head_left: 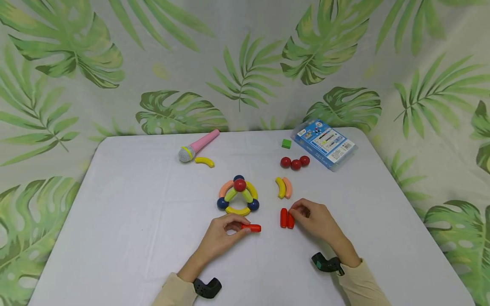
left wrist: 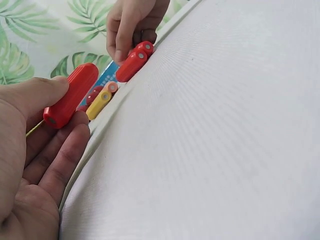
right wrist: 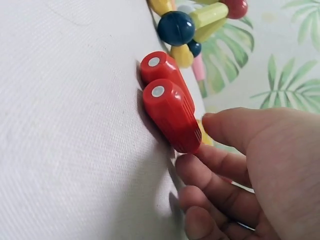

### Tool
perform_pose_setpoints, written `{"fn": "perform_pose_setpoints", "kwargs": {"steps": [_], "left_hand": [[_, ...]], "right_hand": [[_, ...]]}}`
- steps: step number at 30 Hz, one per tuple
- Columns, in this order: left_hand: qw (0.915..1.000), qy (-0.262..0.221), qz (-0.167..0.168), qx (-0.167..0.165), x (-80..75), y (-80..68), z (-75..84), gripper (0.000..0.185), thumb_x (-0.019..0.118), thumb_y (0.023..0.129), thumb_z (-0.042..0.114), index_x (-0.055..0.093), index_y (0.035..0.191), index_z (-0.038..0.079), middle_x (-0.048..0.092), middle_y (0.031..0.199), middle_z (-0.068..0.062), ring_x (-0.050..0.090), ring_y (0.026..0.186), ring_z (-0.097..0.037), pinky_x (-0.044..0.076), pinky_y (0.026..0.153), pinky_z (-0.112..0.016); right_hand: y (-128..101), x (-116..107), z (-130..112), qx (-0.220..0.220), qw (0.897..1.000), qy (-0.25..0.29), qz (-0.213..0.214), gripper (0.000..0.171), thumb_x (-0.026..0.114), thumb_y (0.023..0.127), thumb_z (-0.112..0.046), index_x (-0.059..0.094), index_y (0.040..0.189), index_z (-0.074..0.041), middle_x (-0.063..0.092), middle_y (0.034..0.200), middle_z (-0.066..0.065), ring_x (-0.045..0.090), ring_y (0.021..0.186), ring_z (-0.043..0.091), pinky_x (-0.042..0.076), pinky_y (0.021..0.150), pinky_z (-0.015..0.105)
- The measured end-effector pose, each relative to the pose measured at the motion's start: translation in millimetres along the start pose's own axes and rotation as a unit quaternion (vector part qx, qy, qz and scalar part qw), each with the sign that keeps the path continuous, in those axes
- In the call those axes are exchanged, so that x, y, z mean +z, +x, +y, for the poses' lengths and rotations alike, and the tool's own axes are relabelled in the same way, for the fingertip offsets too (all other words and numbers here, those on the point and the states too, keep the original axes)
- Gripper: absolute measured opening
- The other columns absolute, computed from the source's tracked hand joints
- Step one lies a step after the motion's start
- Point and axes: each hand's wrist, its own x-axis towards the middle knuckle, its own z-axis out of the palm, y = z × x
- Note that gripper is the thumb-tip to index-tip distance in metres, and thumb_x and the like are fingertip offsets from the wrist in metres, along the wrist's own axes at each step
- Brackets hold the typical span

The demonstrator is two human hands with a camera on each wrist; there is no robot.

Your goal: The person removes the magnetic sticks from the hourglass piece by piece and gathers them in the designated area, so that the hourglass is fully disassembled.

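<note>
near the tabletop's (head_left: 134, 204) front edge, our left hand (head_left: 220, 236) pinches one red stick (head_left: 251, 228) clear for placing; our right hand (head_left: 315, 219) fingertips steady the red pair (head_left: 287, 218), fingers loosely curled.

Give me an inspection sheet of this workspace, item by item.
Surface: white table, cloth-covered.
Job's things: red rod pinched in left hand; two red rods side by side at right hand; ball-and-rod figure.
Clutter: toy microphone, yellow curve, green cube, three red balls, curved pair, blue box.
Hands: left pinching; right touching the pair.
Cables: nothing seen.
Surroundings: leaf-print backdrop.
</note>
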Motion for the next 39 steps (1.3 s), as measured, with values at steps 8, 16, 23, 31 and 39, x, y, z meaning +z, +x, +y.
{"fn": "perform_pose_setpoints", "kwargs": {"steps": [8,16,23,31,39], "left_hand": [[1.0000,-0.004,0.003,0.000,0.5,-0.8,0.8,0.018,0.081,0.091,0.019,0.076,0.107,0.014,0.075,0.109,-0.004,0.072,0.081,-0.009,0.059,0.080,-0.023],[0.9997,-0.021,0.002,0.015,1.1,-1.1,0.7,0.018,0.081,0.091,0.018,0.077,0.107,0.012,0.075,0.109,-0.005,0.073,0.083,-0.011,0.060,0.081,-0.025],[0.9997,-0.019,-0.007,0.010,1.8,-1.8,0.4,0.019,0.081,0.091,0.021,0.078,0.108,0.013,0.076,0.108,-0.004,0.071,0.085,-0.010,0.060,0.081,-0.026],[0.9998,-0.004,-0.012,0.014,2.1,-0.7,0.6,0.020,0.081,0.092,0.024,0.078,0.106,0.010,0.077,0.103,-0.001,0.071,0.084,-0.010,0.059,0.079,-0.025],[0.9998,-0.003,-0.007,0.019,2.4,-0.5,1.3,0.017,0.080,0.092,0.021,0.078,0.105,0.010,0.077,0.103,-0.001,0.071,0.084,-0.011,0.059,0.079,-0.024]], "right_hand": [[-10,0,-23,-0.107,0.992,0.012,0.065,0.021,0.081,0.089,-0.009,0.074,0.109,-0.008,0.062,0.085,-0.004,0.054,0.076,0.011,0.051,0.064,0.021],[-23,34,-59,-0.175,0.982,0.068,-0.020,0.029,0.083,0.089,-0.018,0.074,0.116,-0.016,0.071,0.099,-0.007,0.057,0.078,0.008,0.050,0.066,0.018],[-27,39,-61,-0.142,0.983,0.119,-0.009,0.026,0.082,0.090,-0.015,0.075,0.114,-0.021,0.067,0.091,-0.011,0.056,0.075,0.006,0.050,0.064,0.021],[-28,1,-32,-0.077,0.986,0.143,0.026,0.025,0.076,0.095,-0.014,0.073,0.120,-0.017,0.074,0.107,-0.004,0.064,0.089,0.009,0.057,0.075,0.023],[-28,-23,1,-0.021,0.993,0.098,0.066,0.025,0.069,0.101,-0.019,0.070,0.125,-0.013,0.073,0.112,0.002,0.065,0.099,0.015,0.056,0.080,0.021]]}}
